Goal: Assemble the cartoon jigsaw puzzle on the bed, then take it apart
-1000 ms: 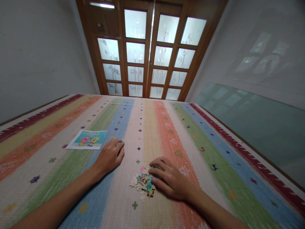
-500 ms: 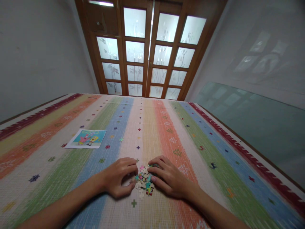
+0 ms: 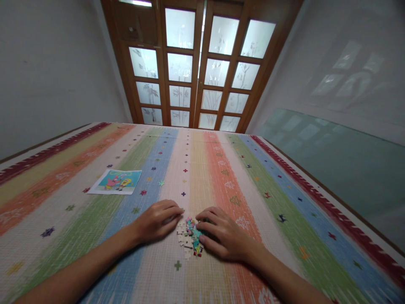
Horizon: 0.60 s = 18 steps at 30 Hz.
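A small heap of jigsaw puzzle pieces (image 3: 189,240) lies on the striped cloth between my hands. Some show pale backs, others teal, pink and yellow print. My left hand (image 3: 160,222) is at the heap's upper left edge, its fingers drawn together with the thumb; whatever sits between the tips is too small to make out. Against the heap's right side rests my right hand (image 3: 221,234), fingers curved and apart, touching pieces and partly covering them. Farther off to the left, a printed picture (image 3: 117,182) of cartoon figures lies flat.
The striped, patterned cloth (image 3: 202,169) covers the wide table. One loose teal puzzle piece (image 3: 161,183) lies beyond my left hand. A greenish glass panel (image 3: 332,147) stands along the right side. Wooden doors (image 3: 196,63) with frosted panes close off the far end.
My left hand has moved slightly up and away from the pieces, its fingers coming closer together. Pale pieces on the heap's left now show more. My right hand has barely moved.
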Each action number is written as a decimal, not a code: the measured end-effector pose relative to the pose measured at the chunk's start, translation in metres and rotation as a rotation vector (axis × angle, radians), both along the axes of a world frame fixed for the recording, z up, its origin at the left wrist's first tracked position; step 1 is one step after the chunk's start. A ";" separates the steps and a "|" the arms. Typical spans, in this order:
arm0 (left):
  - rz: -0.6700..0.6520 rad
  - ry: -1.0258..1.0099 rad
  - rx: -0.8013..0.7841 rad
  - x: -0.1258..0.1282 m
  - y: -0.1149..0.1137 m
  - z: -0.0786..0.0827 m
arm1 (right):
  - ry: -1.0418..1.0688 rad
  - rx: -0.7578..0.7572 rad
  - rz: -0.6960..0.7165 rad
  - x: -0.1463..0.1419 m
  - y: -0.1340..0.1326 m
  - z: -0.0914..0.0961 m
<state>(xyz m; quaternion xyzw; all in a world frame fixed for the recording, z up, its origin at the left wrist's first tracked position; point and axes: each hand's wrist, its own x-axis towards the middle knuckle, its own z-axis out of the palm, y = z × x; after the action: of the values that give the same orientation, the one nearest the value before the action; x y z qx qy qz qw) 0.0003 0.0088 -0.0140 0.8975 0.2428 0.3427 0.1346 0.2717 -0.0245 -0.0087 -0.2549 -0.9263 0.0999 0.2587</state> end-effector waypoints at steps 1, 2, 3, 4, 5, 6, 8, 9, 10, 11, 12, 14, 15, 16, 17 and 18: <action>-0.008 -0.005 -0.006 -0.001 0.002 0.000 | 0.011 0.006 -0.020 0.001 0.001 0.000; -0.022 -0.006 -0.015 -0.002 0.003 -0.001 | 0.019 0.011 -0.040 0.002 0.002 0.000; -0.043 -0.003 -0.022 -0.003 0.004 -0.001 | 0.025 0.015 -0.058 0.003 0.003 0.000; -0.060 -0.003 -0.026 -0.004 0.005 -0.001 | 0.026 0.016 -0.071 0.004 0.003 0.000; -0.074 -0.009 -0.026 -0.005 0.006 -0.001 | 0.025 0.012 -0.078 0.004 0.003 0.000; -0.083 -0.016 -0.025 -0.005 0.006 -0.002 | 0.021 0.006 -0.076 0.004 0.003 0.000; -0.089 -0.032 -0.026 -0.006 0.005 -0.003 | 0.005 -0.007 -0.049 0.005 0.002 0.000; -0.085 -0.038 -0.031 -0.006 0.005 -0.003 | -0.008 -0.011 -0.029 0.005 0.001 -0.001; -0.079 -0.040 -0.040 -0.006 0.004 -0.003 | -0.024 -0.012 -0.009 0.005 0.001 -0.001; -0.074 -0.039 -0.050 -0.006 0.003 -0.003 | -0.039 -0.011 0.007 0.004 0.000 -0.001; -0.069 -0.039 -0.059 -0.007 0.003 -0.003 | -0.051 -0.010 0.017 0.004 0.000 -0.001; -0.055 -0.039 -0.067 -0.007 0.002 -0.001 | -0.061 -0.016 0.019 0.004 0.000 -0.002; -0.048 -0.038 -0.067 -0.007 0.002 0.000 | -0.058 -0.021 0.015 0.004 0.000 -0.002; -0.040 -0.033 -0.067 -0.007 0.001 0.001 | -0.051 -0.027 0.008 0.004 0.001 -0.001; -0.034 -0.020 -0.067 -0.007 0.001 0.002 | -0.042 -0.030 0.000 0.004 0.001 -0.001; -0.033 0.001 -0.069 -0.007 0.001 0.002 | -0.034 -0.031 -0.009 0.005 0.001 0.000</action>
<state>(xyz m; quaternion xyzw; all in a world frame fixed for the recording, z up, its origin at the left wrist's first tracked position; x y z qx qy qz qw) -0.0062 0.0101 -0.0115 0.8963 0.2399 0.3314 0.1709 0.2762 -0.0235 -0.0091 -0.2649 -0.9277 0.1086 0.2395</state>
